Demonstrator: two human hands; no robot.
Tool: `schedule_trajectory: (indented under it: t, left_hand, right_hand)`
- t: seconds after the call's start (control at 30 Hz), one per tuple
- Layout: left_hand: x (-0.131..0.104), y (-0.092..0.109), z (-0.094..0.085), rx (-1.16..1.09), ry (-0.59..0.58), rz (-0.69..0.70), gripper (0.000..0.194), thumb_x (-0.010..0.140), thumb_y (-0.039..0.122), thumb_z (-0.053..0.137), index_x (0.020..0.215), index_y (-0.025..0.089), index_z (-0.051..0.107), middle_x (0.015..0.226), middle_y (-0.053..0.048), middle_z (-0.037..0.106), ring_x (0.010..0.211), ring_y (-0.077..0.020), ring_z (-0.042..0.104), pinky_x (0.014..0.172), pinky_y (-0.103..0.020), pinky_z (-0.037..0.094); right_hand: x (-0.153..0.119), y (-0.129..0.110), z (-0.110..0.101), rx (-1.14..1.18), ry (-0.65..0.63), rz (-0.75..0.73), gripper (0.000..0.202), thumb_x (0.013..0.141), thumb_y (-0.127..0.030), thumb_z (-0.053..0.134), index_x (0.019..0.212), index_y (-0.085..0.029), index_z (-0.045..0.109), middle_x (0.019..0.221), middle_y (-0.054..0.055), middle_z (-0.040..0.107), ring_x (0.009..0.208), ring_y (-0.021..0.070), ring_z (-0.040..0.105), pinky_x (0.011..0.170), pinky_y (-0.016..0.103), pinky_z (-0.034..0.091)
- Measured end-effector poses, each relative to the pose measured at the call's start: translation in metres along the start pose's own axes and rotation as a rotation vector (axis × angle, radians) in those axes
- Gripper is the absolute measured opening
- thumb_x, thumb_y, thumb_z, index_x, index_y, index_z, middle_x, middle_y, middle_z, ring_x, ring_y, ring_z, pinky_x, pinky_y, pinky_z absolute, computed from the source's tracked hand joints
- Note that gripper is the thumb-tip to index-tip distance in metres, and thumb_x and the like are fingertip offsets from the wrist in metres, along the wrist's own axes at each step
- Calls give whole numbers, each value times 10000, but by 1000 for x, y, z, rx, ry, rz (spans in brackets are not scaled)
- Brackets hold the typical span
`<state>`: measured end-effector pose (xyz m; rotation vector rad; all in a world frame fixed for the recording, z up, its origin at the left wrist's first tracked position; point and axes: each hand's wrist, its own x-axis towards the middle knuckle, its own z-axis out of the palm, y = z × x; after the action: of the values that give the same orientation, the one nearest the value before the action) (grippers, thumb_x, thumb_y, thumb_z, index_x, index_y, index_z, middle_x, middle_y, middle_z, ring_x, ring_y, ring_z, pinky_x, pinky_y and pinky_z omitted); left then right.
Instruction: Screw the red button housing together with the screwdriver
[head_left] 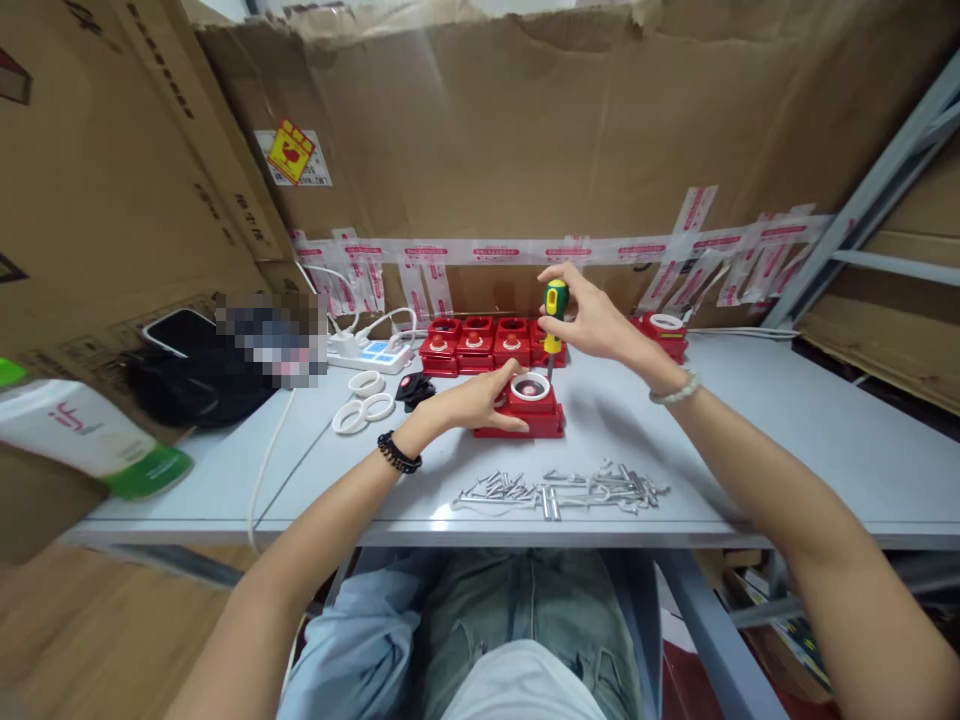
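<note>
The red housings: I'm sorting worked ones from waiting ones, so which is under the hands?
The red housing standing alone nearest the person, left hand steadying it, right hand holding the screwdriver upright over it. The others sit in a back row.

Black bead bracelet point(398, 453), pale wristband point(676, 390)

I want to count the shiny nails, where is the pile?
In the head view, the heap of silver metal screws lies near the grey table's front edge, just before the red plastic block under the left hand.
</note>
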<state>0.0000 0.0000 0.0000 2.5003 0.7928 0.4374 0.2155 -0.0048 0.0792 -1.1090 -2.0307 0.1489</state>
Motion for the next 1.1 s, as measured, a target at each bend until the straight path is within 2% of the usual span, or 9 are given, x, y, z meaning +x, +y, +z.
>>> schedule_trajectory:
  t: [0.07, 0.13, 0.2, 0.27, 0.37, 0.53, 0.7, 0.9, 1.1]
  left_hand:
    - [-1, 1, -1, 11, -7, -14, 704, 726, 541, 721, 1250, 196, 402, 1364, -170, 544, 1176, -326, 585, 960, -433, 471]
    - [-1, 1, -1, 18, -7, -29, 709, 727, 535, 722, 1256, 192, 398, 1327, -168, 569, 1153, -328, 597, 950, -433, 475]
    - [0, 2, -1, 11, -6, -33, 706, 718, 538, 727, 1245, 193, 409, 1309, -164, 583, 1136, -330, 607, 936, -432, 480]
    - [1, 1, 0, -11, 6, -29, 700, 702, 536, 738, 1228, 193, 425, 1330, -168, 573, 1162, -335, 595, 955, -439, 472]
    - [2, -1, 1, -45, 15, -9, 678, 694, 529, 745, 1201, 201, 437, 1374, -168, 546, 1219, -330, 567, 997, -444, 452]
    - [2, 0, 2, -31, 12, 38, 656, 714, 540, 732, 1185, 202, 423, 1400, -173, 527, 1258, -318, 547, 1027, -423, 440]
    - [1, 2, 0, -4, 0, -15, 683, 713, 543, 732, 1209, 200, 412, 1341, -161, 565, 1184, -330, 588, 969, -433, 469]
    - [0, -2, 0, -57, 20, 24, 651, 704, 516, 745, 1193, 211, 443, 1318, -151, 580, 1152, -313, 597, 956, -436, 465]
    - [1, -3, 1, -11, 13, 33, 670, 716, 502, 736, 1214, 197, 410, 1169, -137, 634, 960, -285, 649, 824, -403, 503]
  right_hand:
    - [2, 0, -10, 184, -161, -69, 420, 740, -211, 635, 1144, -228, 522, 919, 31, 653, 823, 186, 632, 750, 347, 499]
    - [1, -2, -17, 239, -229, -82, 367, 737, -231, 660, 1088, -217, 554, 899, 27, 643, 803, 181, 628, 723, 336, 501]
    - [-3, -7, -16, 142, -127, -50, 315, 717, -262, 705, 999, -213, 575, 828, 8, 619, 712, 169, 590, 679, 332, 477]
    - [-10, -12, -9, -39, 69, 15, 284, 707, -283, 731, 927, -212, 565, 742, -7, 587, 633, 161, 532, 652, 335, 439]
    - [-18, -17, 6, -230, 283, 123, 238, 767, -310, 679, 935, -212, 541, 661, -10, 530, 582, 166, 475, 643, 347, 399]
    - [-18, -16, 20, -263, 304, 113, 237, 810, -336, 622, 995, -216, 535, 690, 4, 534, 595, 177, 478, 645, 344, 386]
    - [-15, -11, 4, -171, 260, 74, 197, 799, -354, 644, 909, -223, 546, 701, 12, 571, 612, 181, 505, 652, 357, 417]
    - [-34, -15, -11, -25, 563, 59, 157, 860, -405, 551, 946, -275, 530, 800, 39, 587, 726, 213, 588, 646, 379, 456]
    - [-72, -37, 24, 250, 324, 103, 173, 757, -290, 651, 776, -242, 486, 650, -44, 480, 551, 117, 456, 524, 285, 399]
